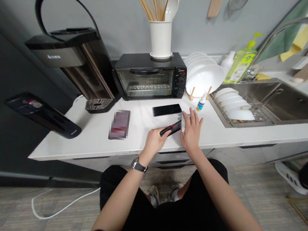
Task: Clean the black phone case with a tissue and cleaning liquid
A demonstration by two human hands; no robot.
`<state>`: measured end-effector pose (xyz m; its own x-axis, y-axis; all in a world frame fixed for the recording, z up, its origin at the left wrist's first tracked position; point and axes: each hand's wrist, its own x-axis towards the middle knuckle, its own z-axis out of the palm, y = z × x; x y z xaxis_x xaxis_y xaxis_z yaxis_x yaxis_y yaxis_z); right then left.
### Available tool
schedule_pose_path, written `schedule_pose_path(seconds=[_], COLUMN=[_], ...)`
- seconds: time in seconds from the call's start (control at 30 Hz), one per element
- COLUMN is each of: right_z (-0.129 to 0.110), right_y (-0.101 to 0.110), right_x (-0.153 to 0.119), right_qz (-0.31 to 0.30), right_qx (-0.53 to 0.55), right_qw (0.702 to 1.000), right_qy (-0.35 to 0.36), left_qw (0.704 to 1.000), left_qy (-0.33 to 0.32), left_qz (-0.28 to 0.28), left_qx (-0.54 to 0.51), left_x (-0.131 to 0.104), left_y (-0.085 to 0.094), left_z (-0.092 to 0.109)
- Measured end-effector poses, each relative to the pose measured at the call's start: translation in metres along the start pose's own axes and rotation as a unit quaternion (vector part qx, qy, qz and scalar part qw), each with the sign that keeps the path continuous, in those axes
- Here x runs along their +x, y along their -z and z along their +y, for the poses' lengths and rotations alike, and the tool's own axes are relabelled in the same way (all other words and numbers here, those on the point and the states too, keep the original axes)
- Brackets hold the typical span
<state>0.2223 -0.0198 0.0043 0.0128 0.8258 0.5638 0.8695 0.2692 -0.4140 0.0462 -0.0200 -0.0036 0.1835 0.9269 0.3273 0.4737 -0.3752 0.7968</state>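
Note:
My left hand point(153, 142), with a watch on the wrist, grips the near end of a slim black object with a red stripe point(171, 128). It is held tilted just over the white counter, and its exact kind is unclear. At its far end, my right hand point(191, 132) presses a small white cloth or tissue point(183, 123) against it, fingers partly hiding both. A black phone point(167, 110) lies flat just beyond my hands. Close to my right fingertips stands a small white spray bottle point(201, 102) with a blue and yellow label.
Left on the counter point(96, 142) are a blurred-out dark item point(119, 124), a dark cylindrical appliance point(44, 115) and a tall black dispenser point(80, 60). Behind stands a toaster oven point(152, 79) bearing a utensil holder point(161, 39). Plates point(204, 76) and a sink point(287, 102) are right.

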Motion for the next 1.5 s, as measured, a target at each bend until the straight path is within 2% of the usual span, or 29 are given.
schedule_pose_path(seconds=[0.1,0.2,0.3,0.4,0.47,0.57,0.77,0.87,0.93,1.03,1.17,1.27,1.37,1.5], right_z=[-0.023,-0.045,-0.049,-0.034,-0.019,0.002,0.050,0.062,0.056,0.023,-0.038,-0.063,-0.057,-0.022], right_y=[0.002,-0.002,-0.006,-0.005,-0.002,0.005,0.016,0.017,0.015,0.009,-0.001,-0.007,-0.008,-0.002], right_x=[-0.012,-0.024,-0.027,-0.018,-0.009,0.005,0.030,0.033,0.028,0.010,-0.020,-0.031,-0.026,-0.009], right_qz=[-0.026,-0.063,-0.099,-0.108,-0.105,-0.103,-0.061,-0.046,-0.026,-0.019,-0.061,-0.077,-0.086,-0.098], right_qx=[0.031,0.070,0.061,0.026,0.006,-0.018,-0.043,-0.020,-0.005,0.014,0.052,0.057,0.040,0.001], right_qw=[0.996,0.981,0.962,0.949,0.948,0.953,0.972,0.979,0.985,0.989,0.983,0.973,0.960,0.949], right_qy=[0.076,0.172,0.248,0.294,0.300,0.285,0.224,0.200,0.173,0.148,0.164,0.209,0.263,0.300], left_qw=[0.999,0.995,0.994,0.995,0.996,0.999,0.999,0.999,0.999,0.999,1.000,0.999,0.999,0.999], left_qy=[-0.011,-0.014,-0.003,0.003,0.006,0.016,0.027,0.029,0.029,0.026,0.014,0.009,-0.005,-0.002], left_qz=[-0.011,-0.027,-0.024,-0.029,-0.027,-0.017,-0.008,-0.010,-0.011,-0.005,-0.012,0.008,-0.002,-0.021], left_qx=[0.034,0.093,0.107,0.095,0.089,0.047,-0.017,-0.033,-0.041,-0.038,0.020,0.047,0.041,0.043], left_x=[0.000,0.000,0.001,0.001,0.001,0.000,0.001,0.002,0.003,0.003,0.001,-0.001,0.000,0.001], left_y=[0.002,0.004,0.005,0.006,0.006,0.005,0.003,0.003,0.002,0.001,0.003,0.005,0.006,0.006], left_z=[0.001,0.000,-0.002,-0.001,0.001,0.004,0.002,0.000,0.000,-0.001,-0.006,-0.011,-0.011,-0.004])
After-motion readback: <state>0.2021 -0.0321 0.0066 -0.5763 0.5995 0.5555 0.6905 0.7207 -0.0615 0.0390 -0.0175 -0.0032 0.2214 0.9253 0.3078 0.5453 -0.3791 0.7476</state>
